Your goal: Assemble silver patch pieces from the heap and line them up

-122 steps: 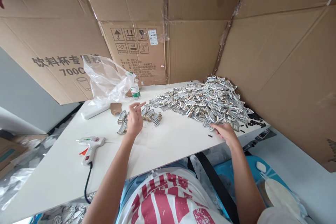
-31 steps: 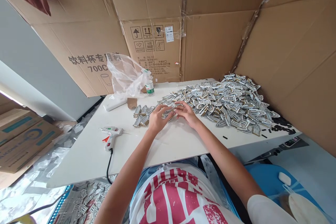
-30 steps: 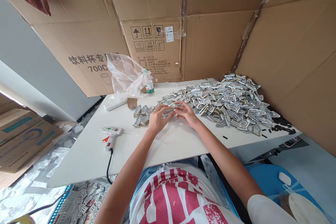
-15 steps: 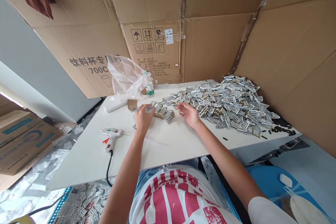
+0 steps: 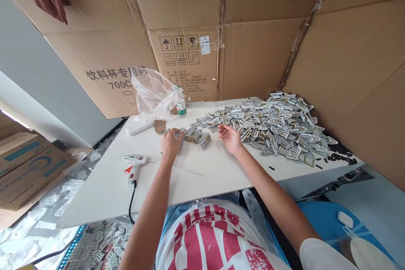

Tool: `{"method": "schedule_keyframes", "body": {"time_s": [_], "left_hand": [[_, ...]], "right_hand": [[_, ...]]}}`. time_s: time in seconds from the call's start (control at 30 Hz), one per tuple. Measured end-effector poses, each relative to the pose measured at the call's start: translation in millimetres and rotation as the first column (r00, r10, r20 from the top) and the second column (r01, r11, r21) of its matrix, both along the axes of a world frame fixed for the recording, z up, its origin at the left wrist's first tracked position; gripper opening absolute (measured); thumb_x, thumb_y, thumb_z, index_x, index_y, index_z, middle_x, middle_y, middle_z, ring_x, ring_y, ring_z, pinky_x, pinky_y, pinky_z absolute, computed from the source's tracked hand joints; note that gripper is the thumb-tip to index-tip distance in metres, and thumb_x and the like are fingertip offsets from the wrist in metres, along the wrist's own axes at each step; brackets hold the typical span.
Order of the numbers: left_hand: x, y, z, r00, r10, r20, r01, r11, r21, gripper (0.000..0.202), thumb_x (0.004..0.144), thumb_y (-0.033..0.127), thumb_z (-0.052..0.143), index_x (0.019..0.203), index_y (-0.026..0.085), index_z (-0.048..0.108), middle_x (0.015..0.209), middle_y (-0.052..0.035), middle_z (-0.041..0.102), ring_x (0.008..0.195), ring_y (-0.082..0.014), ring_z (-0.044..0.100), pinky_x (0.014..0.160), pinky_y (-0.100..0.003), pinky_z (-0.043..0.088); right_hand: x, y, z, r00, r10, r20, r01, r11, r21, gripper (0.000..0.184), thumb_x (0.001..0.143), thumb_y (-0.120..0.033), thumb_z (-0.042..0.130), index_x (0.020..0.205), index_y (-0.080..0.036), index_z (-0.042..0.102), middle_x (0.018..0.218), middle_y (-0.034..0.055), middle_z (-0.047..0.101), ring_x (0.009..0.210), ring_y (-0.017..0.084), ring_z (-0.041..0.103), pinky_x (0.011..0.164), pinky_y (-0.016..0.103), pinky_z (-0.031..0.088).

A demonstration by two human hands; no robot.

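My left hand (image 5: 171,143) is closed around a small flat grey-and-white cutout piece (image 5: 179,133), whose end sticks out past the fingertips. Much of that piece is hidden by the fingers. Just to its right, stacked pieces (image 5: 193,135) stand in a short row on the white table (image 5: 218,173), with a striped stack (image 5: 204,141) at the near end. My right hand (image 5: 230,139) hovers at the left edge of a large heap of similar pieces (image 5: 272,122). Its fingers are loosely curled and apart, with nothing visible in them.
On the left lies a white glue gun (image 5: 135,166) with its cable over the front edge. A bottle (image 5: 181,109), a clear plastic bag (image 5: 155,97) and a cardboard scrap (image 5: 160,126) are at the back. Small black strips (image 5: 343,156) lie right. Cardboard walls (image 5: 259,55) enclose the table.
My left hand has turned slightly, and a piece now shows at its fingertips. My right hand has shifted a little to the right, its fingers more curled.
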State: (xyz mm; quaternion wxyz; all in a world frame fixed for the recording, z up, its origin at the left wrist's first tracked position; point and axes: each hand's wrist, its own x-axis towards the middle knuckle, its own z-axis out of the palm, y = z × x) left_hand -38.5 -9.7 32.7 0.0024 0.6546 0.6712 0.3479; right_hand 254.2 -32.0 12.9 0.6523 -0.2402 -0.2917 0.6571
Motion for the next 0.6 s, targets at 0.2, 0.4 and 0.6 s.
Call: {"method": "schedule_keyframes", "body": {"time_s": [0.2, 0.4, 0.6], "left_hand": [[0, 1, -1.9, 0.998, 0.032, -0.046, -0.035, 0.998, -0.060, 0.018, 0.094, 0.041, 0.076, 0.105, 0.028, 0.078, 0.104, -0.0061, 0.081, 0.092, -0.0281, 0.071, 0.074, -0.034, 0.045], [2, -1, 1.4, 0.995, 0.043, -0.089, -0.053, 0.993, -0.110, 0.020, 0.094, 0.041, 0.074, 0.107, 0.027, 0.080, 0.101, -0.0083, 0.081, 0.093, -0.0304, 0.071, 0.074, -0.036, 0.046], [3, -3, 5.9, 0.994, 0.045, -0.099, -0.060, 0.987, -0.152, 0.018, 0.094, 0.040, 0.072, 0.102, 0.026, 0.082, 0.092, -0.0093, 0.079, 0.089, -0.0311, 0.071, 0.071, -0.037, 0.045]], "right_hand": [[-1, 0, 0.2, 0.999, -0.028, 0.024, 0.029, 1.000, -0.013, 0.016, 0.082, -0.033, 0.075, 0.090, -0.018, 0.074, 0.076, 0.0024, 0.070, 0.060, 0.013, 0.056, 0.050, 0.025, 0.040], [-2, 3, -4.7, 0.978, -0.133, 0.161, 0.143, 0.988, -0.055, 0.020, 0.080, -0.036, 0.080, 0.085, -0.019, 0.072, 0.070, 0.0009, 0.068, 0.057, 0.012, 0.055, 0.047, 0.024, 0.039], [0, 9, -9.9, 0.937, -0.227, 0.266, 0.274, 0.949, -0.156, 0.017, 0.081, -0.032, 0.081, 0.084, -0.020, 0.069, 0.067, 0.0000, 0.069, 0.052, 0.011, 0.054, 0.043, 0.021, 0.040]]}}
